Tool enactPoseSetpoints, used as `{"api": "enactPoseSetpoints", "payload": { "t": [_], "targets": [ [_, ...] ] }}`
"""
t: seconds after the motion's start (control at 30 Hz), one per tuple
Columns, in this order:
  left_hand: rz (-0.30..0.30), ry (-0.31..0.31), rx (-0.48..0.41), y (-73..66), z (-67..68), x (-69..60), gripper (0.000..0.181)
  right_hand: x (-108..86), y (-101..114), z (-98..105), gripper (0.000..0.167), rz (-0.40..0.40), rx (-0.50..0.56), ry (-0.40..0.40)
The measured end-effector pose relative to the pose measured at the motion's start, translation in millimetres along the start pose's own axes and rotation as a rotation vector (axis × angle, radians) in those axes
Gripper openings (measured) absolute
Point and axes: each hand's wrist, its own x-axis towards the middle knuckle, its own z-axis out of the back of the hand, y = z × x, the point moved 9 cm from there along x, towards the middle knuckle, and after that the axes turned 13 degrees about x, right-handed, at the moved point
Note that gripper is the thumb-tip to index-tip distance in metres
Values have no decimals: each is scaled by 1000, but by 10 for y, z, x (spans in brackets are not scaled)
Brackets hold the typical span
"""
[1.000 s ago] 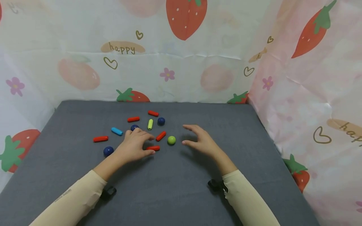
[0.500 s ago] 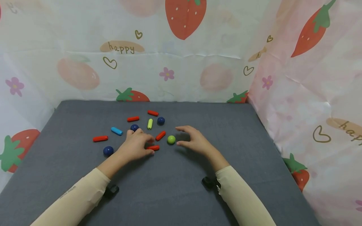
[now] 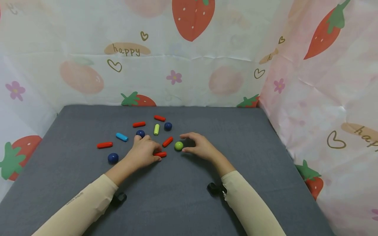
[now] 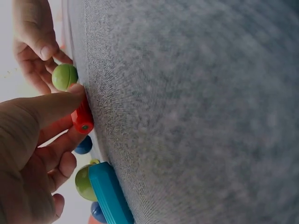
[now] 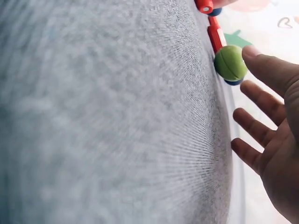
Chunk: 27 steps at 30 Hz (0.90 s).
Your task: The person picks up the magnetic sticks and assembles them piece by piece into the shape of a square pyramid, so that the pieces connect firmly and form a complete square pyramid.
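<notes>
My left hand (image 3: 141,151) pinches a red tube-shaped piece (image 3: 161,154) between thumb and forefinger. A small dark hole shows in the end of this red tube (image 4: 84,125) in the left wrist view. My right hand (image 3: 203,149) is just right of a green ball (image 3: 178,146), its thumb and forefinger spread and apart from one another. In the right wrist view the green ball (image 5: 231,63) has a seam, and the thumb tip is close by it; contact cannot be told. Another red tube (image 3: 167,141) lies between the hands.
Around the left hand lie a blue tube (image 3: 122,137), a yellow-green tube (image 3: 156,129), more red tubes (image 3: 104,145) and dark blue balls (image 3: 113,158). The grey table (image 3: 183,203) is bordered by strawberry-print cloth (image 3: 189,78) behind and at the sides.
My right hand has moved left to beside the green ball. The left fingers have closed in on the red tube. The other pieces lie where they were.
</notes>
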Motion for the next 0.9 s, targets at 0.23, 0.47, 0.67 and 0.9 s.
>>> {"api": "enactPoseSetpoints", "payload": {
  "t": [0.23, 0.47, 0.67, 0.9],
  "targets": [
    [-4, -13, 5, -1, 1, 9, 21, 43, -25, -40, 53, -28, 4, 13],
    [-9, -25, 3, -15, -7, 20, 17, 76, -48, -71, 52, -46, -32, 3],
    [-12, -50, 13, -41, 20, 39, 17, 94, -62, -76, 51, -52, -66, -17],
    [-14, -89, 15, -66, 104, 65, 16, 113, -41, -89, 44, -68, -99, -26]
  ]
}}
